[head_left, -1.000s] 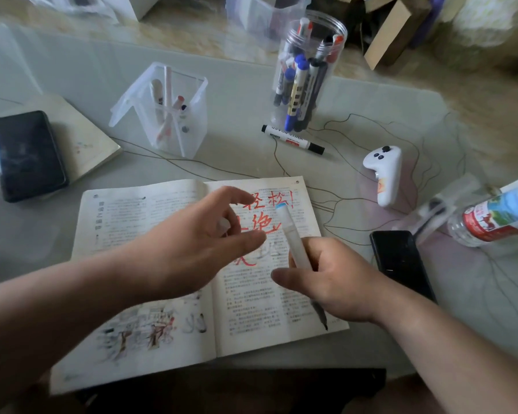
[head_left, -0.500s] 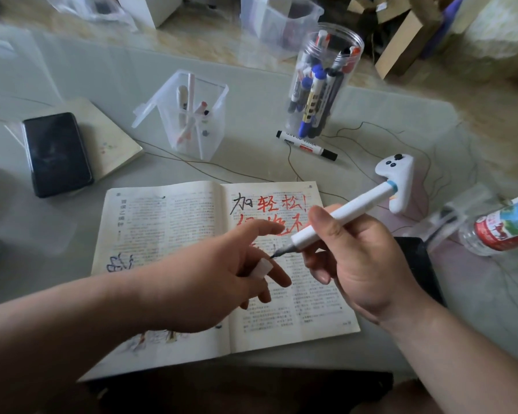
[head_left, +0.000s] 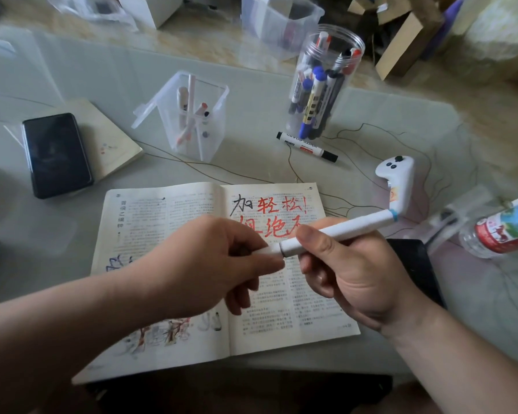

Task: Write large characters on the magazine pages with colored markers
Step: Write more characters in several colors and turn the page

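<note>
An open magazine [head_left: 168,222] lies on the table in front of me, with large black and red characters across the top of its right page. Above that page my right hand [head_left: 353,273] grips a white marker [head_left: 350,227] with a blue band near its far end, lying almost level. My left hand [head_left: 219,261] pinches the marker's white cap [head_left: 271,251], which sits against the marker's near end. Both hands hide the middle of the right page.
A round clear jar of markers [head_left: 323,85] and a square clear holder [head_left: 192,115] stand behind the magazine. A loose black-capped marker [head_left: 307,146] lies between them. Phone on a notebook [head_left: 56,153] at left; white controller [head_left: 398,180], dark phone [head_left: 413,264] and plastic bottle [head_left: 497,231] at right.
My right hand turned the marker from upright to level, tip toward my left hand. My left hand brought the cap to the exposed tip, and the cap now covers it.
</note>
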`<state>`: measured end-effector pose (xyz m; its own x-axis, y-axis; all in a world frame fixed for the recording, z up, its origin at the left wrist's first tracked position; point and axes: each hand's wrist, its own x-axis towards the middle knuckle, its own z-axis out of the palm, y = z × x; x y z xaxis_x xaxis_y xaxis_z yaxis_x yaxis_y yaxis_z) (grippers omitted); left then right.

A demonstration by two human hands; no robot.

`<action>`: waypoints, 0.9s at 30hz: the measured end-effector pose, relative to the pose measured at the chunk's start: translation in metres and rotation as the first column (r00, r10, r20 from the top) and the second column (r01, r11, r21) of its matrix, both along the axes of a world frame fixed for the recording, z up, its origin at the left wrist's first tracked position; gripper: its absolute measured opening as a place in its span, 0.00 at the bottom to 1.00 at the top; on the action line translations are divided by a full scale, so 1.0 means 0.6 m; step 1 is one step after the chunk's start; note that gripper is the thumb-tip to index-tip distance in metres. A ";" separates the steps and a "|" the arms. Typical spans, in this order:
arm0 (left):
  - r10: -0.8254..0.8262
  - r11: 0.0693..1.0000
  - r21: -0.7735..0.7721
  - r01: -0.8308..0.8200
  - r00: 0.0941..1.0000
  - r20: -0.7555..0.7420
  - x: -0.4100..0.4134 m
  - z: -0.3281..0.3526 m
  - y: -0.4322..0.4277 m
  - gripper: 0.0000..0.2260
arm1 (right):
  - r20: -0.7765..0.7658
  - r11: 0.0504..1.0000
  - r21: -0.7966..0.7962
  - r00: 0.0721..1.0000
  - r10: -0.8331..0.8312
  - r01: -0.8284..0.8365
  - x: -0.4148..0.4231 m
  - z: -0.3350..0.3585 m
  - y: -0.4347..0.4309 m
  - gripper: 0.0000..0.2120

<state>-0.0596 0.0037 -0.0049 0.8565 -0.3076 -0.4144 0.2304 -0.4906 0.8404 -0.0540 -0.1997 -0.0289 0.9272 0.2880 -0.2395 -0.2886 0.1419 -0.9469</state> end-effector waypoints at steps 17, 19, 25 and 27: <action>-0.109 0.968 0.249 0.029 0.943 0.315 0.010 -0.007 0.025 0.19 | -0.257 0.934 -0.287 0.956 0.141 -0.214 -0.014 0.005 0.018 0.18; -0.234 0.925 0.379 0.032 0.834 0.500 0.018 -0.010 0.043 0.20 | -0.338 0.888 -0.313 0.913 0.228 -0.337 -0.010 0.010 0.010 0.14; -0.611 0.771 0.504 0.390 0.677 0.410 0.001 -0.036 0.023 0.18 | -0.447 0.828 -0.100 0.768 0.458 -0.552 -0.006 0.027 -0.001 0.15; -0.585 0.783 0.438 0.442 0.761 0.280 -0.009 -0.037 0.017 0.08 | -0.475 0.856 0.014 0.750 0.460 -0.517 -0.005 0.024 -0.005 0.19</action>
